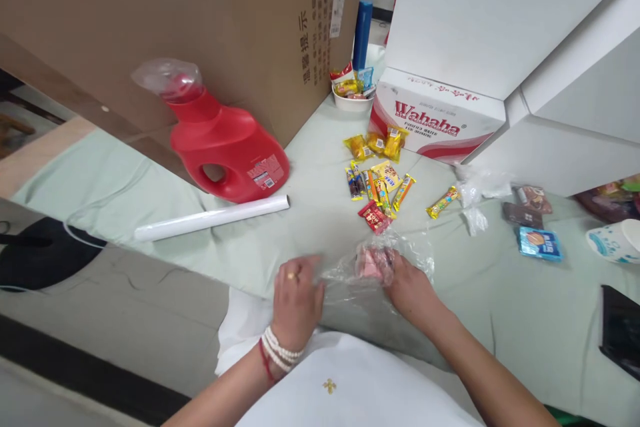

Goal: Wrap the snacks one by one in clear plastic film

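Observation:
A clear plastic bag (350, 277) lies on the pale green cloth (310, 227) just in front of me. My left hand (296, 300), with a ring and bead bracelets, grips the bag's left edge. My right hand (407, 287) is pushed into the bag from the right, its fingers closed on a pink snack packet (373, 262) inside. Beyond the bag lies a loose heap of small wrapped snacks (377, 190), with a red packet (374, 217) closest to my hands.
A red detergent jug (225, 147) and a white paper roll (210, 219) lie at the left by a big cardboard box (200, 13). A Wahaha carton (435, 121), white bowl of snacks (353, 101), blue packet (540, 243) and paper cup (615, 241) stand to the right.

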`<state>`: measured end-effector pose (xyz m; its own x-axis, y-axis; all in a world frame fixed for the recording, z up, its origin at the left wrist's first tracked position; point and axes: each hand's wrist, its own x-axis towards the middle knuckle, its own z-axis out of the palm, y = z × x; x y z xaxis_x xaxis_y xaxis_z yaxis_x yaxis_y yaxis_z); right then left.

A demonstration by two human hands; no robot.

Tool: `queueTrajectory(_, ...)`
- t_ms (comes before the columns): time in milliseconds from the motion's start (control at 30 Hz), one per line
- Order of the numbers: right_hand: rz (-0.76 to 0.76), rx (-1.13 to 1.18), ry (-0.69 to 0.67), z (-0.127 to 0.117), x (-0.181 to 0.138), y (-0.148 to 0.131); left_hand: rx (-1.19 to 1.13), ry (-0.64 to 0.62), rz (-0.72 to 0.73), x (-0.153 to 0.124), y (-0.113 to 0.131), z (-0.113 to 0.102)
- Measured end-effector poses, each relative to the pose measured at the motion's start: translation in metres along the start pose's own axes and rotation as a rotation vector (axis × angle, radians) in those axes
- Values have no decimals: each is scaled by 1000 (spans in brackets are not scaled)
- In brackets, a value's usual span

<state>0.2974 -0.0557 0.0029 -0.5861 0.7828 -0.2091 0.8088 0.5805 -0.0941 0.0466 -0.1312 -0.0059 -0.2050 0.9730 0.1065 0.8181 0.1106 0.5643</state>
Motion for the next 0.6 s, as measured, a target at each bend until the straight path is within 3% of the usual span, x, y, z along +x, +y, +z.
queueTrajectory(33, -5, -11, -7, -2, 1, -1, 73, 18, 231, -3, 1, 0)
queueTrajectory(100, -19, -26, -27, -8, 3, -2, 117, -89, 693, -3, 5, 3)
queueTrajectory(167, -25, -40, -52, -13, 5, -4, 114, -268, 959, 3, 10, 5)
queueTrajectory(233, -25, -58, -79, -17, 5, -5, 107, -390, 939, 11, 15, 4)
queueTrajectory(333, -27, -65, -91, -20, 6, -5, 13, -456, 708, 18, 22, -3)
queueTrajectory(500, 6, -31, -124, -26, 8, -6, -234, -363, 496, 15, 24, -7)
queueTrajectory(600, 18, -5, -168, -31, 10, -6, -82, -310, 526, 13, 17, 4)
